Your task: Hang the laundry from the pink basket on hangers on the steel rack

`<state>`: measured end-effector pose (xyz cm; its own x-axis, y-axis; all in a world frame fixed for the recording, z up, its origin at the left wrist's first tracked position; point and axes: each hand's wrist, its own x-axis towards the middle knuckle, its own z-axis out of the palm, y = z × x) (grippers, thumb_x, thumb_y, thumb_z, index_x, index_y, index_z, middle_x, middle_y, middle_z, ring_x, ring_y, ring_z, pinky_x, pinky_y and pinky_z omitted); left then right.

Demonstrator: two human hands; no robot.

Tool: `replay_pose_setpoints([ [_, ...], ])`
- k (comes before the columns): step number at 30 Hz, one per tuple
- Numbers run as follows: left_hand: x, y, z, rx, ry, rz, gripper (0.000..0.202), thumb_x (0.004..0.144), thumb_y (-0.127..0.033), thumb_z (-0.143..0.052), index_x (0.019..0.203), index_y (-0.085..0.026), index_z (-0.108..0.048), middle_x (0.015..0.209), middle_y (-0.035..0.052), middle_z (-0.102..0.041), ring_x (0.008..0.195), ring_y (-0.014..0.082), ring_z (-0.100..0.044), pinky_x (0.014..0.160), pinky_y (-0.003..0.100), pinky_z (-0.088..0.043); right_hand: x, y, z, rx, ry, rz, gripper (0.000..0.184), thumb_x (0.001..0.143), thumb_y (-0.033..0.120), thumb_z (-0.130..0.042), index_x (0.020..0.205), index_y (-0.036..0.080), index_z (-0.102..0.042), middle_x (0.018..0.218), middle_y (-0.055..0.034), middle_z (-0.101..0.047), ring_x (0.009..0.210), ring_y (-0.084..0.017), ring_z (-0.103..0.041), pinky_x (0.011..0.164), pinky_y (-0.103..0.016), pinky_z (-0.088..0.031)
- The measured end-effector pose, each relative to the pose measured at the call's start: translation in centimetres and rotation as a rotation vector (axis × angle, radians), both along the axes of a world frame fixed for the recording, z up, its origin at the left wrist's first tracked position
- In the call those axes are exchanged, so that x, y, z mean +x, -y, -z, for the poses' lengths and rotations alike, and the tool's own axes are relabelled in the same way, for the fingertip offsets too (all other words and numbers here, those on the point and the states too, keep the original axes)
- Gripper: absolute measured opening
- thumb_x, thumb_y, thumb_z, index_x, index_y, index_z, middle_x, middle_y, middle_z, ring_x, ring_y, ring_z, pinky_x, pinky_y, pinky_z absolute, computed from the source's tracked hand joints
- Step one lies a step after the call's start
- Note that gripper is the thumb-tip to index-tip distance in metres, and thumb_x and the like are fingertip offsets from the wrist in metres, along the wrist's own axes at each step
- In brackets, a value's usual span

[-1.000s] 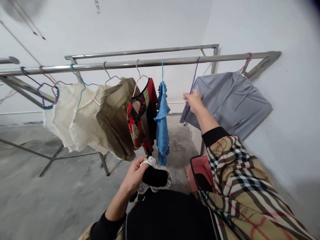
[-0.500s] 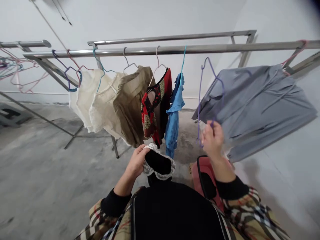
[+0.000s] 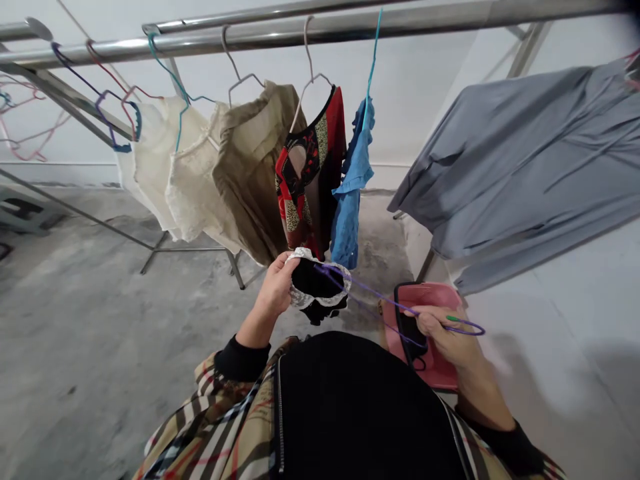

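Note:
My left hand point(image 3: 277, 288) grips a small black garment with white lace trim point(image 3: 316, 285) in front of my chest. My right hand point(image 3: 447, 339) holds a thin purple wire hanger point(image 3: 395, 307) low on the right, and the hanger's far end reaches across to the lace edge of the garment. Above them a steel rail point(image 3: 320, 30) carries hung clothes: cream tops point(image 3: 170, 173), a khaki shirt point(image 3: 255, 167), a red and black patterned top point(image 3: 307, 180), a blue piece point(image 3: 353, 187) and a grey shirt point(image 3: 525, 167) spread to the right.
A pink basket point(image 3: 434, 293) stands on the concrete floor just beyond my right hand. Empty wire hangers point(image 3: 113, 110) hang at the rail's left end. A second steel rack point(image 3: 75, 120) runs off to the left. White walls close the back and right.
My right hand took the purple hanger off the rail and brought it down to the black garment. My view shifted closer under the rail.

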<state>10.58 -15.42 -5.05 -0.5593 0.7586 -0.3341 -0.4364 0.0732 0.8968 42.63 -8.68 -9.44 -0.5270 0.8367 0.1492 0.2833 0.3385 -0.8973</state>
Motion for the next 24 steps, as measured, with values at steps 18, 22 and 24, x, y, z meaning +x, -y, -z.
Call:
replay_pose_setpoints([
  [18, 5.9, 1.2, 1.3, 0.197, -0.571, 0.595, 0.014, 0.074, -0.029, -0.069, 0.076, -0.016, -0.064, 0.075, 0.0019, -0.064, 0.068, 0.0125, -0.054, 0.066, 0.023, -0.043, -12.0, 0.8, 4.3, -0.322, -0.223, -0.11, 0.042, 0.075, 0.058, -0.063, 0.064, 0.018, -0.068, 0.057, -0.0018, -0.061, 0.061, -0.017, -0.057, 0.057, -0.027, -0.048],
  [22, 5.8, 1.9, 0.8, 0.205, -0.83, 0.815, 0.013, 0.081, -0.029, -0.064, 0.088, -0.019, -0.07, 0.085, 0.0054, -0.069, 0.073, 0.0161, -0.059, 0.068, 0.026, -0.045, -11.9, 0.2, 5.1, -0.369, -0.352, -0.046, 0.043, 0.072, 0.056, -0.066, 0.051, 0.018, -0.059, 0.051, 0.0003, -0.053, 0.053, -0.013, -0.047, 0.051, -0.026, -0.042],
  [24, 4.8, 2.2, -0.2, 0.211, -1.048, 0.856, 0.018, 0.081, -0.03, -0.065, 0.096, -0.022, -0.07, 0.092, 0.0065, -0.071, 0.082, 0.0191, -0.061, 0.076, 0.029, -0.046, -11.0, -0.3, 4.7, -0.334, -0.334, -0.015, 0.044, 0.075, 0.051, -0.063, 0.048, 0.018, -0.053, 0.049, 0.0013, -0.047, 0.05, -0.011, -0.041, 0.048, -0.024, -0.037],
])
